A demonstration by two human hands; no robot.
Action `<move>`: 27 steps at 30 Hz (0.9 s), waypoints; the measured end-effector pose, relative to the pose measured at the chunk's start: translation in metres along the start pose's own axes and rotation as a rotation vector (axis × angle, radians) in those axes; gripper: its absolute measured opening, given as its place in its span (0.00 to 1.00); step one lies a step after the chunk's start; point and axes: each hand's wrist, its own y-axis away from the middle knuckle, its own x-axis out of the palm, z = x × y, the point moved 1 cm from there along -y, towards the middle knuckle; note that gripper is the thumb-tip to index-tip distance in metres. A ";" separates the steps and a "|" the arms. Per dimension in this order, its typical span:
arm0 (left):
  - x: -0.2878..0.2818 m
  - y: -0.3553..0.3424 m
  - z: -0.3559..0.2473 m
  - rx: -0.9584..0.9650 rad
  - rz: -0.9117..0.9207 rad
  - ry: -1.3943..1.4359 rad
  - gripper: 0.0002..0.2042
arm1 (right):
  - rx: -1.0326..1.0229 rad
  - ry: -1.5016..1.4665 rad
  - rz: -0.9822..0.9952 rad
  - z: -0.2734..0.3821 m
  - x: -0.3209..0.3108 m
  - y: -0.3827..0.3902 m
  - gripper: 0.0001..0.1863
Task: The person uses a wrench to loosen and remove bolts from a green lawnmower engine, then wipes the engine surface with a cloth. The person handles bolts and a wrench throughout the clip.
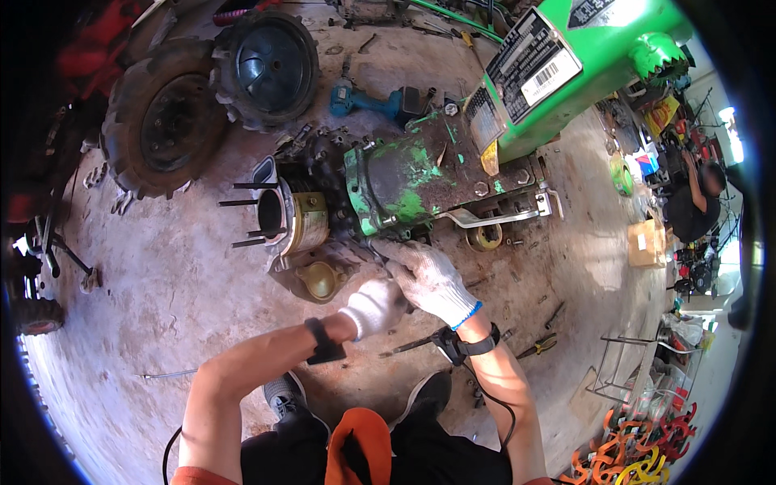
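My right hand (424,275), in a white knit glove, is closed on a slim dark piece (380,260) at the lower left end of a scuffed green-painted metal housing (416,174); I cannot make out what that piece is. My gloved left hand (373,307) is curled just below it, partly behind the right, its grip unclear. Left of the housing sit a metal engine cylinder (307,222) with several protruding studs and, beneath that, a dull gold round cap (318,280). A green upright body (590,73) with label plates rises from the housing's upper right.
Two tyred wheels (166,121) lie upper left; a teal cordless tool (364,103) lies behind the housing. Pliers (533,346) and loose tools surround my feet. A cardboard box (647,242), another person (691,202), a wire rack (622,364) and orange metal parts (614,444) are at the right.
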 end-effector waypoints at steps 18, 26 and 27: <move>-0.115 0.083 -0.054 0.052 0.044 0.265 0.16 | 0.314 -0.289 -0.014 0.024 0.009 0.003 0.25; -0.162 0.068 -0.030 -0.073 0.254 0.708 0.19 | 0.261 -0.352 -0.035 0.016 0.030 0.011 0.27; -0.162 0.059 -0.023 0.146 0.197 0.540 0.18 | 0.256 -0.348 -0.048 0.014 0.032 0.012 0.27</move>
